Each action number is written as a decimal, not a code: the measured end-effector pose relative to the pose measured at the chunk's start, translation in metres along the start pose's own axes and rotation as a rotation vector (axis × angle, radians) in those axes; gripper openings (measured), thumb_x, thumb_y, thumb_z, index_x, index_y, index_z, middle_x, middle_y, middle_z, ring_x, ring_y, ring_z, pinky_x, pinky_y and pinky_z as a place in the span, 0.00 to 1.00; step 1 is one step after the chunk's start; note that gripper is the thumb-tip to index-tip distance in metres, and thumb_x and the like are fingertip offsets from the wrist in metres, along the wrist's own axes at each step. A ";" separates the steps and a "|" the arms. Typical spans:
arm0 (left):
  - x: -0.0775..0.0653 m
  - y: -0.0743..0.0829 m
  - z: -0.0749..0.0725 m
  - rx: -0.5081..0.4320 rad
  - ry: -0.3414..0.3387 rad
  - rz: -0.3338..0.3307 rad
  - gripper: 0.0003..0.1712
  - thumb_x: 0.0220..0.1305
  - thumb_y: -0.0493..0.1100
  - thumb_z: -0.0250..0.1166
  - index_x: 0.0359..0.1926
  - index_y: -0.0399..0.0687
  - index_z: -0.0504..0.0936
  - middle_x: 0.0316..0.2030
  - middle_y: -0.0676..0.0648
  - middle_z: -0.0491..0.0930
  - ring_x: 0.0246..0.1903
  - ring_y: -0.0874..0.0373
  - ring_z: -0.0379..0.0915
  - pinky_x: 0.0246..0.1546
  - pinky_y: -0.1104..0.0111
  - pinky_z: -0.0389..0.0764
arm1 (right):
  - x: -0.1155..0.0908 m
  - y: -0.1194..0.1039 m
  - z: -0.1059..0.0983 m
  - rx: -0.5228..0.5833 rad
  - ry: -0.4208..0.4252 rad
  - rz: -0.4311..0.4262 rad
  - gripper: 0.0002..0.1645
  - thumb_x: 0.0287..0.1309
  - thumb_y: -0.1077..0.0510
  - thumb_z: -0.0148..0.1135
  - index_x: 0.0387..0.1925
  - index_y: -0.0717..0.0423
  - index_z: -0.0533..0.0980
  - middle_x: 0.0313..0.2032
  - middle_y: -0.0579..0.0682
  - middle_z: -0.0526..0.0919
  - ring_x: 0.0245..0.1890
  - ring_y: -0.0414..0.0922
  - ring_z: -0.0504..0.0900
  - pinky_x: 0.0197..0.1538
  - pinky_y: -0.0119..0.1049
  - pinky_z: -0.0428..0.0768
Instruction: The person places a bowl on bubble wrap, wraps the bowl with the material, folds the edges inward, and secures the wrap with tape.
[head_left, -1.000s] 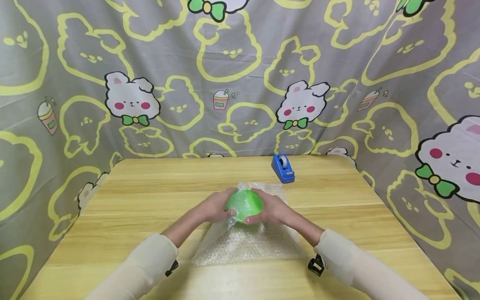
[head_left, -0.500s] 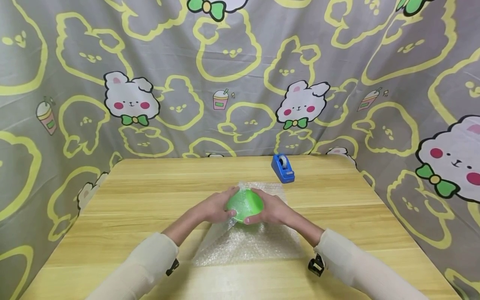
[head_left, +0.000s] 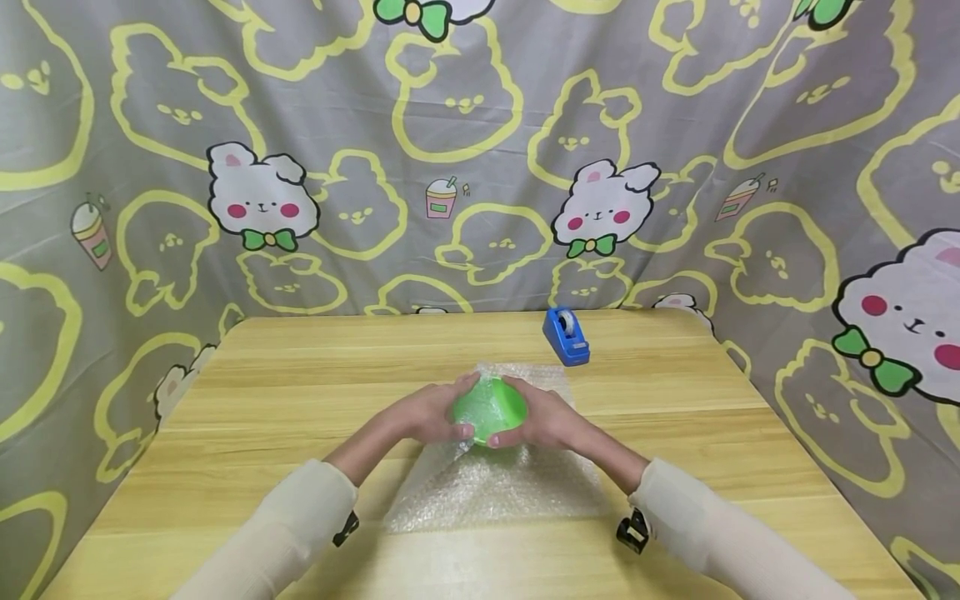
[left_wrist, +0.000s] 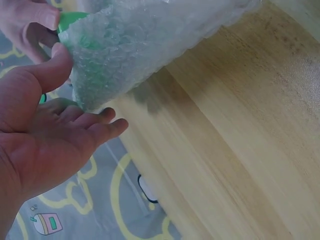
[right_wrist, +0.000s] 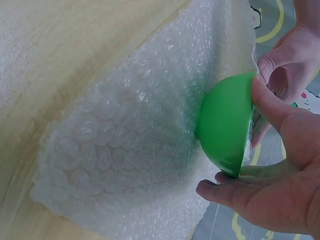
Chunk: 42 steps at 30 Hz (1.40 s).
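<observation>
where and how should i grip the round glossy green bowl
Probably by the rim of the round glossy green bowl, coming from the person's right and spanning near edge to far, as the right hand does. Its curved wall is bare there, while clear bubble wrap covers the left.

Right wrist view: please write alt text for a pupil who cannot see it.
A person's right hand grips a green bowl over bubble wrap spread on a wooden table. The left hand shows behind the bowl, with grey patterned cloth in the background.
</observation>
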<state>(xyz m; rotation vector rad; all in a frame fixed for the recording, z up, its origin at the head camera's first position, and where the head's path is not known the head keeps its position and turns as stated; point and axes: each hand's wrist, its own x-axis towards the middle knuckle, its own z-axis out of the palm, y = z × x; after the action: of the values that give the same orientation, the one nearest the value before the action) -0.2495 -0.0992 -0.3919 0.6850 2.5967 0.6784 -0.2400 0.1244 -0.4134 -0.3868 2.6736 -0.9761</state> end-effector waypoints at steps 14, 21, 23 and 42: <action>0.000 0.002 -0.001 0.042 0.003 0.006 0.51 0.65 0.47 0.70 0.81 0.51 0.50 0.79 0.38 0.51 0.69 0.37 0.66 0.73 0.50 0.64 | 0.000 -0.001 -0.001 -0.012 0.005 0.012 0.68 0.39 0.38 0.83 0.78 0.51 0.57 0.64 0.60 0.77 0.57 0.56 0.79 0.53 0.50 0.84; -0.001 0.000 -0.001 0.028 -0.013 -0.004 0.51 0.66 0.49 0.69 0.81 0.53 0.49 0.79 0.39 0.50 0.65 0.38 0.71 0.70 0.50 0.68 | 0.001 -0.001 0.000 -0.019 -0.002 0.005 0.68 0.40 0.38 0.83 0.78 0.51 0.57 0.64 0.61 0.77 0.58 0.56 0.79 0.53 0.50 0.84; -0.002 -0.001 -0.001 0.022 -0.016 -0.005 0.52 0.66 0.49 0.70 0.81 0.54 0.49 0.79 0.39 0.50 0.66 0.38 0.71 0.70 0.50 0.69 | 0.001 -0.001 0.000 -0.014 -0.003 0.002 0.68 0.40 0.38 0.83 0.78 0.52 0.57 0.64 0.60 0.77 0.57 0.55 0.79 0.53 0.49 0.84; -0.002 0.002 0.007 -0.015 0.026 -0.018 0.56 0.63 0.48 0.73 0.81 0.53 0.48 0.62 0.30 0.76 0.55 0.42 0.78 0.61 0.50 0.77 | -0.003 -0.001 0.000 0.001 0.002 0.004 0.67 0.42 0.40 0.82 0.79 0.50 0.56 0.64 0.60 0.77 0.58 0.55 0.79 0.53 0.48 0.82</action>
<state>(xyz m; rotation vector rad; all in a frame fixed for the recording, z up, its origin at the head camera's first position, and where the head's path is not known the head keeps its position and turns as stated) -0.2437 -0.0961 -0.3962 0.6517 2.6156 0.7054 -0.2365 0.1247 -0.4127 -0.3804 2.6747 -0.9777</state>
